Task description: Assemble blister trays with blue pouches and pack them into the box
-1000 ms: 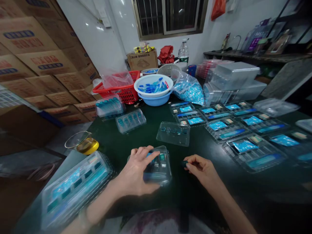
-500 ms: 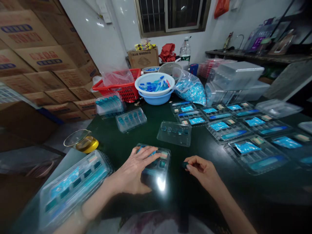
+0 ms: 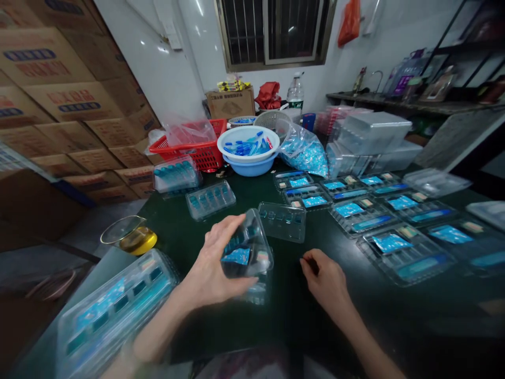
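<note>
My left hand [image 3: 215, 266] grips a clear plastic case [image 3: 258, 237] by its sides, with fingers over the far edge and thumb at the near one. The case is tilted up off the dark green table and holds a blue packet [image 3: 239, 256] and a small pale block. My right hand [image 3: 324, 275] rests by the table to its right, thumb and fingers pinched together. Whatever lies between those fingertips is too dark to make out. Just beyond the case lies an unfilled clear tray [image 3: 283, 222].
Filled cases [image 3: 389, 245] with blue packets and pens spread over the right side. Closed cases [image 3: 118, 310] are stacked at the left front, near a cup of yellow liquid [image 3: 138, 240]. Behind stand a basin of blue pens [image 3: 248, 145], a red basket [image 3: 209, 150] and a bag [image 3: 303, 150].
My left hand has closed around the case and tilted it up from lying flat on the table. The small dark teal piece seen in my right fingertips no longer shows clearly.
</note>
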`<state>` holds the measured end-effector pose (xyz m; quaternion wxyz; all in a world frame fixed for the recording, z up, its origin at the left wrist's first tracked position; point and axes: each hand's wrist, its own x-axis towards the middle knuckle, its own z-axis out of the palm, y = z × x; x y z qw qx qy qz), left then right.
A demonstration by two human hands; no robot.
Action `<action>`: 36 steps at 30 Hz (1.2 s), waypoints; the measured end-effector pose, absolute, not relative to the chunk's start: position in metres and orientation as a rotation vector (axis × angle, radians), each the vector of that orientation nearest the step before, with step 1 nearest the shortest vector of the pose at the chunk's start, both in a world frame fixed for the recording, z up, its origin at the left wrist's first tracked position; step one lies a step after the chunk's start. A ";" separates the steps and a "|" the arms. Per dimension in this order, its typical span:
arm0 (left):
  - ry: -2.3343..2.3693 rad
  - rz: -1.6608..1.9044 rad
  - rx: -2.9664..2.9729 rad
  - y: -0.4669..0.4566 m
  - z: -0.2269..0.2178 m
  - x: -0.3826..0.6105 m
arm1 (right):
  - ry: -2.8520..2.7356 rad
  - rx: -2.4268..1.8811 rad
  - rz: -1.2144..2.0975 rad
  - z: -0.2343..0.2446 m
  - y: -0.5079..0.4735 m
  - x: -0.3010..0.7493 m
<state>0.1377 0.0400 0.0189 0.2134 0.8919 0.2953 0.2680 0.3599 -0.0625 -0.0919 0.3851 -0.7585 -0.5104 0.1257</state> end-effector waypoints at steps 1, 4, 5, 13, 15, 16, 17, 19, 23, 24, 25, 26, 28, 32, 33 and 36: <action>0.802 0.873 2.364 0.041 0.018 0.140 | -1.335 -2.001 0.243 -0.091 -0.060 0.361; 0.685 1.146 1.891 0.041 0.012 0.146 | -1.372 -2.033 0.131 -0.081 -0.058 0.361; 0.654 1.196 1.730 0.041 0.010 0.148 | -1.369 -1.957 0.114 -0.075 -0.060 0.357; 0.699 1.304 0.801 0.022 -0.001 0.171 | -1.671 -1.297 0.046 -0.028 -0.062 0.285; 0.682 1.280 0.719 0.017 -0.001 0.171 | -1.646 -1.252 0.025 -0.028 -0.055 0.278; 0.684 1.270 0.709 0.015 -0.002 0.169 | -1.630 -1.229 0.045 -0.028 -0.052 0.277; 0.704 1.267 0.713 0.014 -0.003 0.165 | -1.611 -1.208 0.082 -0.029 -0.050 0.279; 0.810 1.274 0.754 0.011 -0.007 0.154 | -1.534 -1.196 0.218 -0.028 -0.046 0.285; 1.185 1.442 1.105 0.007 -0.021 0.122 | -1.275 -1.185 0.802 -0.026 -0.036 0.298; 1.278 1.487 1.297 0.006 -0.025 0.115 | -1.227 -1.170 0.944 -0.028 -0.032 0.299; 1.345 1.508 1.513 0.005 -0.028 0.108 | -1.198 -1.160 1.054 -0.032 -0.028 0.300; 1.372 1.490 1.732 0.005 -0.030 0.103 | -1.177 -1.163 1.130 -0.036 -0.023 0.300; 1.324 1.319 2.101 0.005 -0.032 0.095 | -1.157 -1.205 1.212 -0.046 -0.013 0.300; 1.116 0.730 2.519 0.015 -0.027 0.094 | -1.290 -1.367 1.128 -0.060 0.004 0.304; 1.063 0.598 2.586 0.018 -0.026 0.096 | -1.365 -1.446 1.025 -0.061 0.006 0.306; 0.940 0.302 2.697 0.026 -0.024 0.102 | -1.568 -1.713 0.587 -0.060 0.009 0.307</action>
